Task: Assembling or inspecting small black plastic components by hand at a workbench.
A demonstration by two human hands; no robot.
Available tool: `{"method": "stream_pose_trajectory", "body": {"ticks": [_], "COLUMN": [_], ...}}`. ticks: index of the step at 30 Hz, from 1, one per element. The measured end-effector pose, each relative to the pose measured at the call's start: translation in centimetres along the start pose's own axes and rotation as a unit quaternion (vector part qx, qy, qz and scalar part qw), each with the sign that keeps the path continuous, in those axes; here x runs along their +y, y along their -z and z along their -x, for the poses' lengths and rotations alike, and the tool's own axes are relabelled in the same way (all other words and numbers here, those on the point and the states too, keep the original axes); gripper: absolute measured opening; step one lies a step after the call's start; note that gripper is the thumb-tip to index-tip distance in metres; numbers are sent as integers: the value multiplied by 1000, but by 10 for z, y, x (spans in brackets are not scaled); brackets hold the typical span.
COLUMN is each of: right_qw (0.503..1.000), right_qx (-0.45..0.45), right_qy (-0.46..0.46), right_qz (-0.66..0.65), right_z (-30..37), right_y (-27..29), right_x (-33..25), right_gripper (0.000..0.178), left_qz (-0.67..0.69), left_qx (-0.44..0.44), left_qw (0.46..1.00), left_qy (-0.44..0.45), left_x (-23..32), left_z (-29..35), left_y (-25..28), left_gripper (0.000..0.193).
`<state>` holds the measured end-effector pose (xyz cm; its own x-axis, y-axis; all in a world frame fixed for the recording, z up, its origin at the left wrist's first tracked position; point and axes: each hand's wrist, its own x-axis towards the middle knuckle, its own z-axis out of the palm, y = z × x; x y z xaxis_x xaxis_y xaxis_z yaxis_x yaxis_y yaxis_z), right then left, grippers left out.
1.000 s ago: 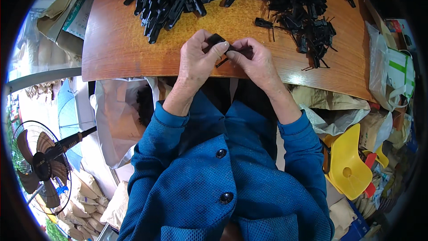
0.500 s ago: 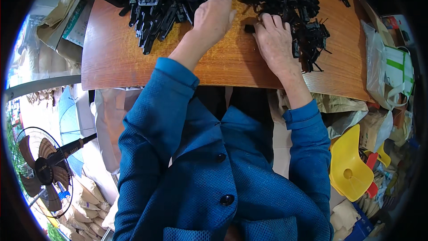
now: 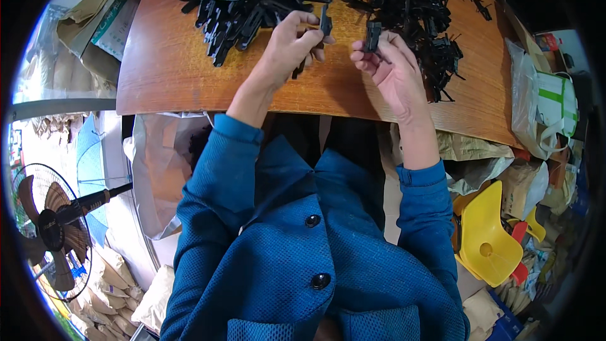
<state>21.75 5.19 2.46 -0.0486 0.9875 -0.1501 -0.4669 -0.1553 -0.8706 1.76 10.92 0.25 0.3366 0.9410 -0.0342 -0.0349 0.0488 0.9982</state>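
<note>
My left hand is closed on a slim black plastic part, held upright between thumb and fingers. Another dark piece shows under that hand; whether it is gripped too, I cannot make out. To the right, my right hand is turned partly palm up and pinches a small blocky black plastic part. Both hands are over the wooden table, a short gap between them. Beyond the left hand lies a heap of long black plastic parts. A second heap of thin, spindly black parts lies beyond the right hand.
At the left stand a fan and a paper sack. A pale bag hangs below the table's near edge. On the right are a yellow plastic chair and a white-and-green bag.
My left hand has come back from the left heap with a black part in it. My right hand has lifted off the tabletop and turned over, a black part now showing in its fingers.
</note>
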Motion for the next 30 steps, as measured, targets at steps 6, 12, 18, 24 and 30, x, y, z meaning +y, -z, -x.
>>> {"method": "stream_pose_trajectory", "body": {"ticks": [6,12,18,24,30], "right_qw": [998,999,995,987,914], "right_qx": [-23,-24,-17,-74,-139], "right_qy": [-20,-19,-63,-27,97], "right_qz": [-63,-25,-79,137,369], "right_z": [30,48,62,66,65], "right_y": [-39,-61,-81,-72,-54], "right_x": [24,38,49,45,42], "right_gripper": [27,22,28,30,29], "left_qz": [229,253,231,227,147], "left_qx": [-20,-26,-9,-27,-60], "left_qw": [973,967,973,973,984], "left_qy": [-9,5,5,31,85], "left_x": [-3,2,0,-4,-4], "left_z": [69,100,109,109,106], "left_y": [15,19,20,26,23], "left_gripper": [23,22,22,20,22]}}
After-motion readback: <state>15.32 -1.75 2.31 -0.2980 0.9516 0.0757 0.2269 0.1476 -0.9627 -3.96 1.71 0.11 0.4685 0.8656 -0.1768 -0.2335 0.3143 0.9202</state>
